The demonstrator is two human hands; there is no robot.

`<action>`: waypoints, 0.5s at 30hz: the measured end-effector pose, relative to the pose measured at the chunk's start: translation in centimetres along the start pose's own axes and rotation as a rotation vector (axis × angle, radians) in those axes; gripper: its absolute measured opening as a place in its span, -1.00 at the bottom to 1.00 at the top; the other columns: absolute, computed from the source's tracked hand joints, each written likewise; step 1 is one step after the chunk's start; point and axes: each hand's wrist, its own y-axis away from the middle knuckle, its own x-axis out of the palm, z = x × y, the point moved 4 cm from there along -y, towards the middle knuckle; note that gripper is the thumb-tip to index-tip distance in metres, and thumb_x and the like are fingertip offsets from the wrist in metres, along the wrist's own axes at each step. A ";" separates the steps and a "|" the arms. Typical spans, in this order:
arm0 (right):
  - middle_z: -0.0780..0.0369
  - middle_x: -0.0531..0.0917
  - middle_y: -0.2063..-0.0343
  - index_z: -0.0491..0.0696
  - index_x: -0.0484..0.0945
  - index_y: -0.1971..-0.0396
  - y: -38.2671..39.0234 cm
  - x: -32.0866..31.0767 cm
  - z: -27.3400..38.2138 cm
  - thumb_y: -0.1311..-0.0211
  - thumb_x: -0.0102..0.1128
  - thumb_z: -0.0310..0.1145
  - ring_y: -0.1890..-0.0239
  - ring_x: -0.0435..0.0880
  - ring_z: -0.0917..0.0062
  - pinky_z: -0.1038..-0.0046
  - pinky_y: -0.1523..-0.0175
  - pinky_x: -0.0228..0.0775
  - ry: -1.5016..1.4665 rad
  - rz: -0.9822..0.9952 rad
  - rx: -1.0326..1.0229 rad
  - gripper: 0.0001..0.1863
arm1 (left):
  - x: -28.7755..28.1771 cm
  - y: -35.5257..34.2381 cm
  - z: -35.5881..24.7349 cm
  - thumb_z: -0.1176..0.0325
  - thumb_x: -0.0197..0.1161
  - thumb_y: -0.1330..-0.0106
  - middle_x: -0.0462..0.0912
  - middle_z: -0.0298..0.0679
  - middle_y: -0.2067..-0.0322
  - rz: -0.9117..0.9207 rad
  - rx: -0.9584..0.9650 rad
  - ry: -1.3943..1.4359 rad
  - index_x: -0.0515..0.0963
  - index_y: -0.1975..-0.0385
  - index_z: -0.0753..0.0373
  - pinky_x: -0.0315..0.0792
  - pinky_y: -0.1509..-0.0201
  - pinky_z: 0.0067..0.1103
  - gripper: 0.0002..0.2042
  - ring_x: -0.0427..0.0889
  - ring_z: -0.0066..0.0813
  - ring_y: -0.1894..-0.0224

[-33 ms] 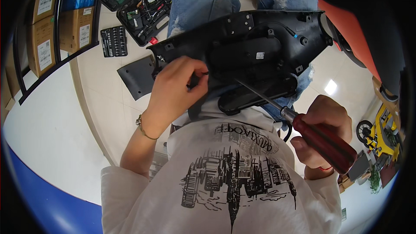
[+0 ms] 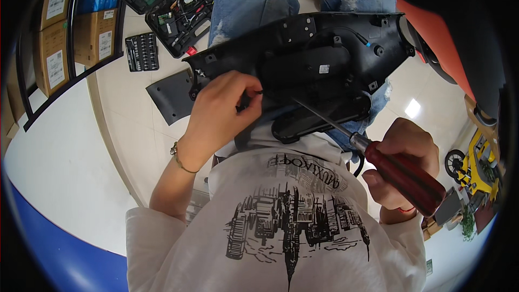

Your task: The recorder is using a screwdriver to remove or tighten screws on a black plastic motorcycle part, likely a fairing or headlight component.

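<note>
Screwdriver (image 2: 373, 154) with a dark red handle is held in the right hand (image 2: 403, 165), whose grip is closed around the handle, and its thin metal shaft points up and to the left toward the middle of a large black plastic panel (image 2: 319, 59). This panel, which looks like a body cover of a scooter, rests across the person's lap, over the blue jeans (image 2: 248, 0), with its inner side facing up. The left hand (image 2: 219, 111) lies on the left part of the panel with its fingers (image 2: 250, 93) pinched together on something very small and dark, maybe a screw, but I cannot tell exactly. On the floor (image 2: 124, 124) behind lie an open tool case (image 2: 173, 0), a black bit holder (image 2: 141, 51) and a flat dark plate (image 2: 170, 96). I think the risk is that the small piece slips from the fingertips and drops to the floor, because the panel only rests on the knees and can tilt. Also the shaft tip may slide off and scratch the plastic, or touch the left fingers close by.
</note>
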 end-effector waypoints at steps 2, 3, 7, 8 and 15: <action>0.24 0.65 0.60 -0.16 0.55 0.31 0.1 -0.1 -0.1 0.33 0.55 -0.46 0.68 0.50 0.55 0.53 0.56 0.27 0.013 -0.005 0.013 -0.54 | 0.7 -0.3 0.3 0.58 0.36 -0.09 0.59 -0.30 0.43 0.031 0.039 -0.012 0.55 0.31 0.25 0.42 0.39 -0.59 -0.81 0.50 -0.52 0.51; 0.24 0.65 0.60 -0.16 0.56 0.32 0.2 -0.2 -0.1 0.33 0.55 -0.46 0.67 0.52 0.55 0.53 0.55 0.28 0.024 -0.005 0.023 -0.54 | 1.0 -0.5 0.4 0.56 0.36 -0.09 0.58 -0.30 0.44 0.057 0.075 -0.026 0.54 0.32 0.25 0.43 0.38 -0.58 -0.82 0.52 -0.50 0.50; 0.24 0.65 0.60 -0.15 0.55 0.30 0.7 -0.3 -0.8 0.32 0.56 -0.46 0.65 0.57 0.53 0.54 0.53 0.33 0.003 -0.018 0.060 -0.54 | 1.2 -0.7 0.3 0.53 0.35 -0.11 0.58 -0.28 0.44 0.139 0.076 -0.073 0.53 0.34 0.25 0.46 0.37 -0.53 -0.84 0.55 -0.44 0.49; 0.23 0.65 0.60 -0.14 0.55 0.29 0.8 -0.3 -1.0 0.31 0.56 -0.46 0.64 0.59 0.52 0.55 0.51 0.35 0.003 -0.028 0.068 -0.53 | 1.4 -0.7 0.4 0.52 0.35 -0.11 0.59 -0.28 0.44 0.159 0.056 -0.084 0.54 0.34 0.25 0.46 0.36 -0.51 -0.85 0.55 -0.42 0.48; 0.21 0.66 0.57 -0.11 0.55 0.26 1.0 -0.4 -1.1 0.33 0.57 -0.47 0.60 0.64 0.49 0.54 0.46 0.42 0.011 -0.028 0.121 -0.50 | 2.6 -0.6 0.1 0.53 0.34 -0.09 0.59 -0.26 0.43 0.176 0.129 -0.224 0.55 0.35 0.24 0.46 0.24 -0.44 -0.85 0.55 -0.32 0.35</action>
